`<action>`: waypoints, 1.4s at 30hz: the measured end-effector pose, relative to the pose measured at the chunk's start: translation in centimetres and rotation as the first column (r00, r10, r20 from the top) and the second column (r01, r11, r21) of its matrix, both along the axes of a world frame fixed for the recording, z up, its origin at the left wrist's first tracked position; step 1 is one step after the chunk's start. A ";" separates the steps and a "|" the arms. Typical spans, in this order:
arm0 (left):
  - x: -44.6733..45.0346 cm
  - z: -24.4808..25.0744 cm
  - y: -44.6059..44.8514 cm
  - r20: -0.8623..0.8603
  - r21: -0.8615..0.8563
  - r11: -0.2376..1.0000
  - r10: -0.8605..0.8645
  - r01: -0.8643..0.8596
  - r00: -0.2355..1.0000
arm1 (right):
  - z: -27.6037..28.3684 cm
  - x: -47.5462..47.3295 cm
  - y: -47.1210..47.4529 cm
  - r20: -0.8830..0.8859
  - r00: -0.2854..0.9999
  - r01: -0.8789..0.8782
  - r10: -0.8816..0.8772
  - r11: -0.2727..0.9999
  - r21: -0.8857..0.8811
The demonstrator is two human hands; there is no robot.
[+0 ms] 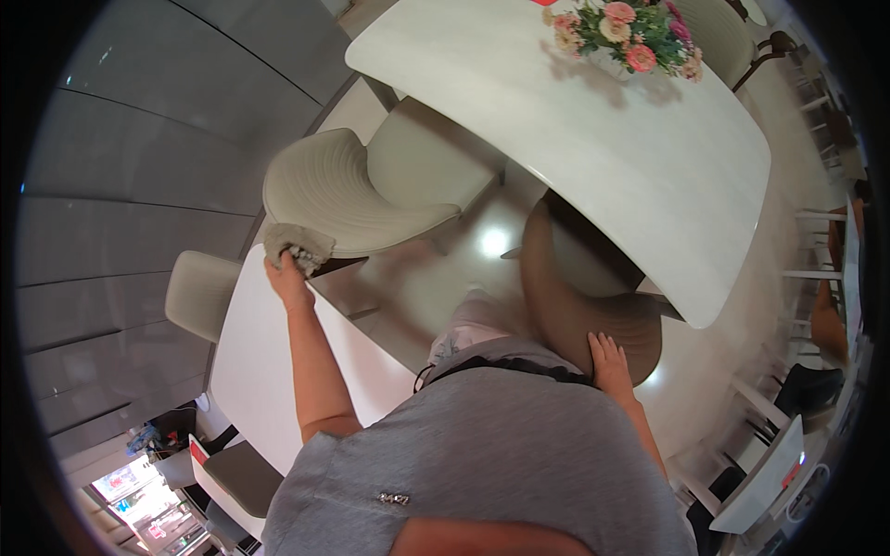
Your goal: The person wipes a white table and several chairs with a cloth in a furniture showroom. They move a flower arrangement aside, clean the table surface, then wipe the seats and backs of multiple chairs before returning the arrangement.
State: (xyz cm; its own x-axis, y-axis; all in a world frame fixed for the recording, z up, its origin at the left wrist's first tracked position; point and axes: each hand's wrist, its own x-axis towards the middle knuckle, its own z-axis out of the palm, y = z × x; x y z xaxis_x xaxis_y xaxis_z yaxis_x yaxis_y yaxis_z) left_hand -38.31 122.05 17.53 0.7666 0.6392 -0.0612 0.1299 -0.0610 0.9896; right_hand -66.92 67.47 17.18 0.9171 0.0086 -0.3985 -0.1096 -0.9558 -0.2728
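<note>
My left hand (288, 279) grips a crumpled grey-beige cloth (297, 244), its fingers partly hidden by the folds. In the picture the cloth meets the outer back edge of a cream upholstered chair (316, 184) with ribbed lines; whether it presses on it I cannot tell. A brown upholstered chair (556, 292) stands on the right, and my right hand (612, 361) lies with its fingers over the top of the backrest. Both chairs face a white dining table (667, 181) with a glossy top, their seats partly under it.
Artificial flowers (626, 42) in a white pot stand on the table. Close on my left is another white table (257, 375), with a cream chair (198, 292) beyond it. Grey panels (139, 167) line the left side. More chairs and tables stand far right.
</note>
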 end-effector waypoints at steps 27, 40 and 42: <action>4.4 2.1 -0.6 -0.168 -0.356 0.900 -0.327 0.252 0.930 | 1.5 4.0 4.0 0.124 0.983 0.116 -0.132 0.985 0.128; 8.1 -5.0 -4.9 -0.241 -0.010 0.860 -0.497 0.510 0.834 | 1.8 3.0 4.0 -0.066 0.978 0.200 -0.200 0.980 0.006; 9.1 -4.7 -5.6 -0.254 -0.033 0.824 -0.554 0.566 0.792 | 2.2 4.2 4.6 -0.201 0.953 0.210 -0.228 0.972 -0.109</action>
